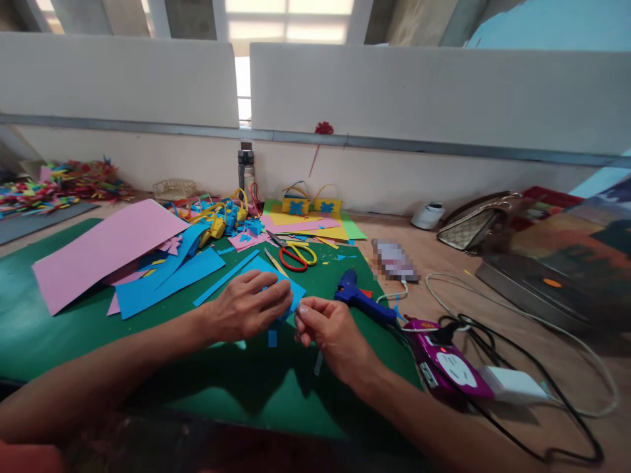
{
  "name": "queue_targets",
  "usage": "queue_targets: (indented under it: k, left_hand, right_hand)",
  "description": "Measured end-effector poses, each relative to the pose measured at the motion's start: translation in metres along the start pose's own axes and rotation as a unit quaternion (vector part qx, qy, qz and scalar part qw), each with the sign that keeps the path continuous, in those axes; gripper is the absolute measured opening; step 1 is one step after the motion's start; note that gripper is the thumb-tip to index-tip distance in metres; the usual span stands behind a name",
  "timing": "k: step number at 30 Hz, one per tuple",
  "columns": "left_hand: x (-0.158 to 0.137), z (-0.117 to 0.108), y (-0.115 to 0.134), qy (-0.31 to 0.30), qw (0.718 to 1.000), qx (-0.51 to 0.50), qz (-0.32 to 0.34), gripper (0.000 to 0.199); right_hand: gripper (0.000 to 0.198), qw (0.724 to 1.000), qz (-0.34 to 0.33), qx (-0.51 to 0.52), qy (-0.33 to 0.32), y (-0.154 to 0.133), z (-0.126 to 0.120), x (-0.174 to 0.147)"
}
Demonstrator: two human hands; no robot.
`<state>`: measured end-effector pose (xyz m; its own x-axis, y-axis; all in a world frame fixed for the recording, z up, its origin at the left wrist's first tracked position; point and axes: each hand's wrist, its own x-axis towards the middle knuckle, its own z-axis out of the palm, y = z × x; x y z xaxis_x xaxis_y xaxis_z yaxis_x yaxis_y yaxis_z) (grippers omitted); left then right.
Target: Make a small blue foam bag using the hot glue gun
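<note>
My left hand [251,305] lies over a blue sheet [298,289], its fingers stretched out and held side by side. Close to its fingertips, at the sheet's right edge, my right hand [328,328] is closed in a pinch. What sits between those fingers is hidden. A thin, pale, see-through piece [318,362] shows just below the right hand. Under the left hand is a small blue paper piece [273,339]. Scissors [296,256] with red and yellow handles lie beyond the hands, and a blue glue gun [365,297] rests to the right.
The green mat [217,381] carries pink card [113,246] and blue card [170,282] at left. Small yellow paper bags [296,206] stand at the back. A purple power strip [444,361] with looping cables, a phone [396,260] and a handbag [476,223] are at right.
</note>
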<state>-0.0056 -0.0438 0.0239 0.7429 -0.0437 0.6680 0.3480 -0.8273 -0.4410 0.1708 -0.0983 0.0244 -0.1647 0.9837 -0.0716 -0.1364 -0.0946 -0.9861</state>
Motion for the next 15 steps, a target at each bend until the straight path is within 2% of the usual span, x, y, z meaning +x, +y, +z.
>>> queue_targets:
  k: [3,5,7,11,13,15]
  left_hand:
    - [-0.001,0.004,-0.001,0.022,0.996,-0.06,-0.057,0.017]
    - [-0.001,0.005,0.0,0.024,0.99,-0.104,-0.094,0.017]
    - [0.0,0.005,0.002,0.008,0.982,-0.148,-0.118,0.018]
    - [0.0,0.003,0.008,-0.017,0.968,-0.202,-0.146,0.02]
    - [0.0,0.003,0.01,-0.015,0.968,-0.201,-0.151,0.019]
    - [-0.002,0.003,0.011,-0.009,0.97,-0.194,-0.147,0.019]
  right_hand:
    - [0.016,0.996,-0.037,-0.084,0.004,-0.007,-0.001,-0.002]
    - [0.016,0.98,-0.088,-0.175,0.031,-0.01,-0.001,-0.004]
    - [0.015,0.947,-0.165,-0.269,0.055,-0.012,-0.003,-0.005]
    - [0.015,0.856,-0.312,-0.406,0.068,-0.01,-0.007,-0.004]
    - [0.016,0.831,-0.341,-0.435,0.064,-0.009,-0.008,-0.004]
    - [0.017,0.817,-0.36,-0.446,0.061,-0.009,-0.009,-0.004]
